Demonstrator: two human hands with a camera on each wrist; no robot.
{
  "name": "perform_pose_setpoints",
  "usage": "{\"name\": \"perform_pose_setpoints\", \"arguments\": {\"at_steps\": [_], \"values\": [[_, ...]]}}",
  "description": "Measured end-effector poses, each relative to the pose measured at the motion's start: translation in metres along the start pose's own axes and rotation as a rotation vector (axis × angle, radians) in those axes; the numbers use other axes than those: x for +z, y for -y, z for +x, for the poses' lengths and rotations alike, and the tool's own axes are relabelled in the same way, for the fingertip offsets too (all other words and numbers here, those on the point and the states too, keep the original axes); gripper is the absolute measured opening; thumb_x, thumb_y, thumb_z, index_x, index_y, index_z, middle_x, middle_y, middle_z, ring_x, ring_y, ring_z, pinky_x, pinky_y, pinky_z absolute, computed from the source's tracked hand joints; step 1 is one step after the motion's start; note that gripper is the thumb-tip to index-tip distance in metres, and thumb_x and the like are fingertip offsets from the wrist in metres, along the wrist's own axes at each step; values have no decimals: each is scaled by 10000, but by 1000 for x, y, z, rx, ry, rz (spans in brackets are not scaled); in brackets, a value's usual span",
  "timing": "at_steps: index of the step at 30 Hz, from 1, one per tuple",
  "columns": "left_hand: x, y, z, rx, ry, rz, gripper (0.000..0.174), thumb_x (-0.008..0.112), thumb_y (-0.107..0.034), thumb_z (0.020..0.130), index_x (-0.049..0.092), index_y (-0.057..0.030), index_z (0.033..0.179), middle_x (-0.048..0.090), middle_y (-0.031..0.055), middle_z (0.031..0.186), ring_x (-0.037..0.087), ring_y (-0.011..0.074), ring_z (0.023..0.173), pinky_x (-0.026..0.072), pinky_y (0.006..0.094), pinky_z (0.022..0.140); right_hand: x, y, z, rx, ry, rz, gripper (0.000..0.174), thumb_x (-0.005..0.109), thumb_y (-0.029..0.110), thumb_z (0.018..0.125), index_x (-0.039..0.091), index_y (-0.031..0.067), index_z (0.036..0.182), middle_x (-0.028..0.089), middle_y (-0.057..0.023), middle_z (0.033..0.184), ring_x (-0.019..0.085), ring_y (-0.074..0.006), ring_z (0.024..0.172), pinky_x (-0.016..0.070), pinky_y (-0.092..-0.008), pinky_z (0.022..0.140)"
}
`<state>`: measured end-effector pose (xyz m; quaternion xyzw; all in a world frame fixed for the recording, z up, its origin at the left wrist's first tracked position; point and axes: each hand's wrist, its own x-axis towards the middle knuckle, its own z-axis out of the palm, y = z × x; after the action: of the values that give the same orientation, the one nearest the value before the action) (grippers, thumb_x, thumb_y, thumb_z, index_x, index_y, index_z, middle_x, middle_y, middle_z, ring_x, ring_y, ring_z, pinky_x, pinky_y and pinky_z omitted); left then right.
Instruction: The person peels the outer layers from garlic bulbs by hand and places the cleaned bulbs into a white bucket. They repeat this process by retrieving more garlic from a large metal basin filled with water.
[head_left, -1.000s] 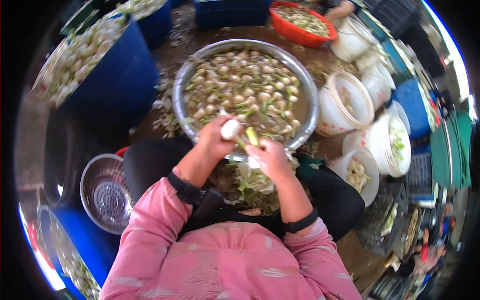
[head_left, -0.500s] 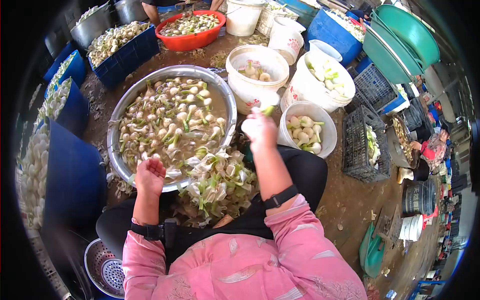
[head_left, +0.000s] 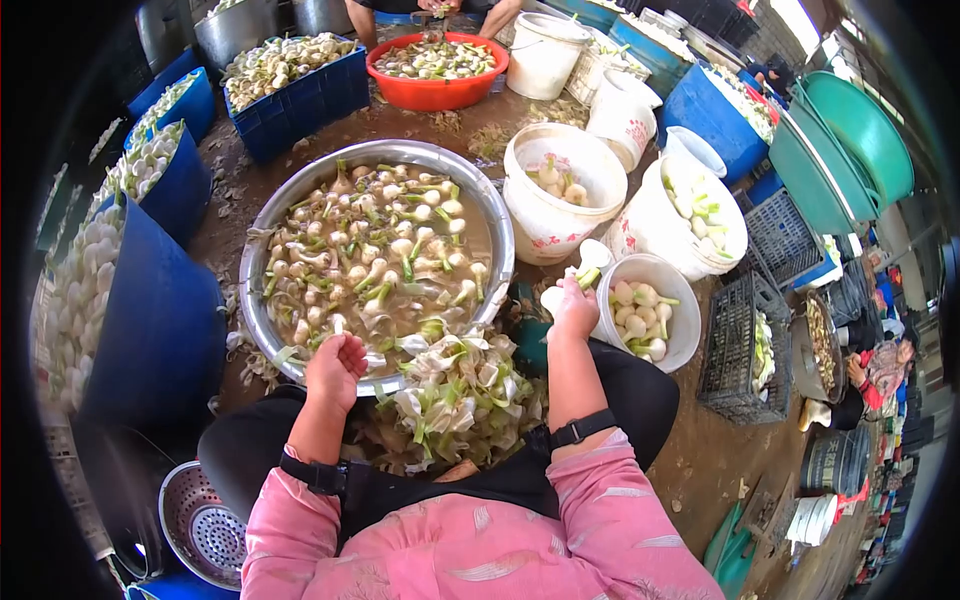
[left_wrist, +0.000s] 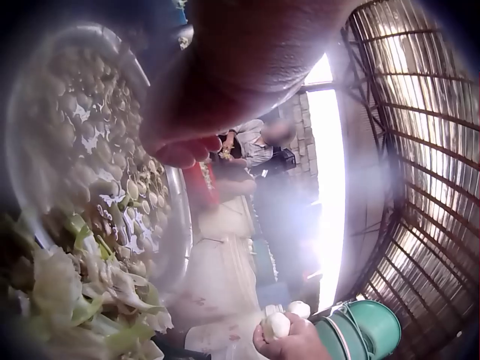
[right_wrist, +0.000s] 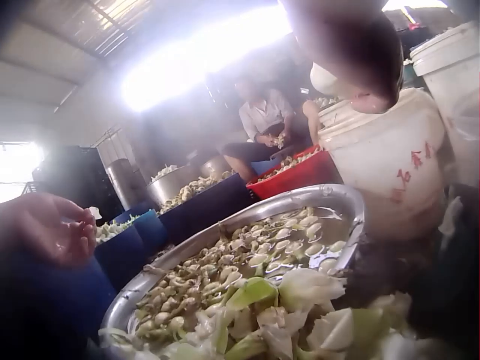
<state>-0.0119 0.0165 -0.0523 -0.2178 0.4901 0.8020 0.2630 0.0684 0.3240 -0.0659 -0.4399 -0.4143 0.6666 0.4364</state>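
My right hand (head_left: 575, 308) grips two peeled white garlic bulbs (head_left: 594, 256) with short green stems, beside a white bucket (head_left: 688, 330) of similar bulbs. Those two bulbs (left_wrist: 276, 324) also show in the left wrist view. Over the near edge of a wide metal basin (head_left: 258, 318), my left hand (head_left: 336, 372) hangs with loosely curled fingers. A small white bit shows right at its fingertips. Unpeeled garlic (head_left: 385, 250) with stems floats in the basin's brown water. Between the legs, a heap of stripped peels and leaves (head_left: 455, 390) reaches up to the basin's rim.
More white buckets (head_left: 540, 225) stand right of the basin, some holding bulbs. Blue tubs (head_left: 165, 310) full of white bulbs line the left. A red basin (head_left: 430, 95) and another person's legs are at the back. A metal colander (head_left: 180, 510) sits low left, a black crate (head_left: 725, 375) right.
The two hands were together over the near side of the basin with a bulb; they have since parted. The right hand has gone right to the bucket with bulbs, while the left stays by the basin.
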Motion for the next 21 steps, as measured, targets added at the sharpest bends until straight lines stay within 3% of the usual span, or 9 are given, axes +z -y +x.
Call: {"name": "perform_pose_setpoints", "arguments": {"at_steps": [5, 7, 8, 10, 13, 14, 18, 20, 21], "values": [[5, 1, 0, 21, 30, 63, 96, 445, -177, 797, 515, -112, 792, 550, 5, 705, 526, 136, 647, 428, 267, 581, 46, 19, 43, -198, 33, -184, 233, 572, 169, 737, 558, -44, 830, 573, -101, 755, 543, -164, 643, 434, -296, 591], [6, 1, -6, 32, 58, 85, 91, 441, -167, 801, 509, -111, 781, 549, 6, 707, 523, 125, 636, 427, 248, 573, 69, 32, 107, -150, 162, -292, 269, 578, 201, 738, 549, -30, 873, 565, -125, 800, 543, -182, 655, 430, -304, 596], [5, 1, -6, 31, 53, 86, 92, 440, -166, 802, 509, -110, 779, 548, 6, 706, 522, 123, 635, 427, 248, 573, 83, 43, 115, -118, 210, -162, 272, 570, 216, 748, 529, -4, 902, 564, -112, 802, 547, -188, 668, 429, -310, 576], [6, -1, -4, 38, 52, 79, 94, 437, -163, 803, 508, -108, 776, 547, 8, 705, 520, 120, 631, 427, 249, 574, 100, 75, 85, 79, 94, -100, 247, 512, 248, 790, 505, 27, 899, 556, -88, 784, 545, -202, 677, 433, -325, 554], [9, -3, -2, 51, 58, 94, 98, 432, -167, 807, 500, -100, 783, 543, 11, 705, 518, 118, 635, 424, 245, 571, 92, 42, 73, 457, 621, 404, 314, 389, 329, 850, 472, 38, 932, 544, -84, 837, 531, -220, 766, 434, -365, 636], [10, -3, -2, 52, 55, 104, 99, 432, -169, 808, 498, -99, 786, 543, 11, 707, 517, 117, 636, 424, 244, 571, 87, 22, 66, 585, 823, 607, 383, 298, 355, 873, 465, 23, 965, 540, -128, 875, 527, -265, 791, 444, -387, 665], [11, 4, 0, 40, 113, 127, 109, 440, -180, 809, 499, -91, 790, 543, 13, 703, 511, 120, 625, 420, 248, 576, 73, 16, -29, 701, 667, 635, 322, 301, 189, 857, 451, -51, 1010, 523, -196, 988, 499, -337, 930, 408, -442, 832], [12, 2, -2, 36, 119, 153, 114, 444, -189, 808, 504, -94, 792, 543, 13, 696, 512, 121, 622, 419, 250, 578, 61, 5, -36, 707, 633, 682, 294, 326, 118, 828, 442, -65, 1027, 517, -198, 1015, 492, -332, 960, 396, -450, 855], [13, 2, -3, 34, 124, 166, 117, 445, -194, 808, 506, -95, 792, 544, 13, 692, 512, 122, 620, 419, 252, 580, 61, 0, -46, 684, 586, 642, 235, 345, 125, 828, 470, 0, 982, 535, -154, 979, 517, -289, 921, 420, -428, 810]]}}
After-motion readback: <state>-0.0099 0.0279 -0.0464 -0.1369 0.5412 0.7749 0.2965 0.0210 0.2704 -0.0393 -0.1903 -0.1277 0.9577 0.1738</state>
